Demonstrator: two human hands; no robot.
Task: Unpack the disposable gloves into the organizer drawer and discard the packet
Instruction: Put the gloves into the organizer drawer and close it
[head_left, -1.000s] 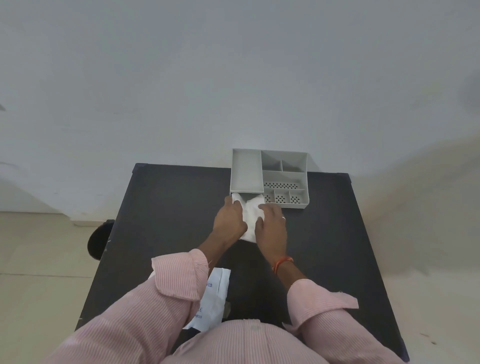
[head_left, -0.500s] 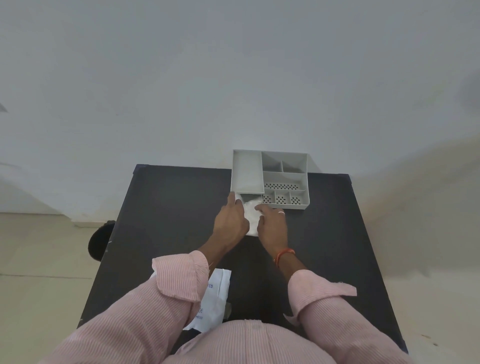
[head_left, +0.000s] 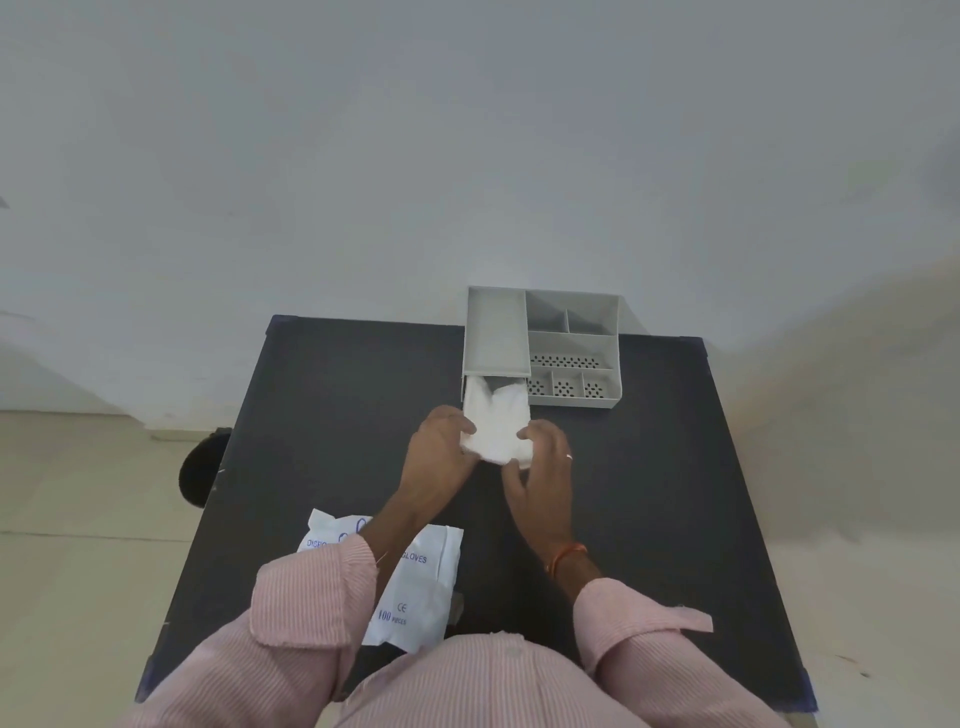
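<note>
Between both hands (head_left: 439, 457) (head_left: 540, 467), each grip closed on soft crumpled white gloves (head_left: 497, 426), half inside drawer (head_left: 470, 387).

Matt grey plastic organizer (head_left: 571, 345), thin filmy white gloves (head_left: 497, 428), matt black table (head_left: 332, 415).

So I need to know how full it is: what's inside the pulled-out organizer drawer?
A white wad of gloves fills the open drawer, spilling past its near end between the left hand and right hand. The part under the organizer is hidden.
</note>
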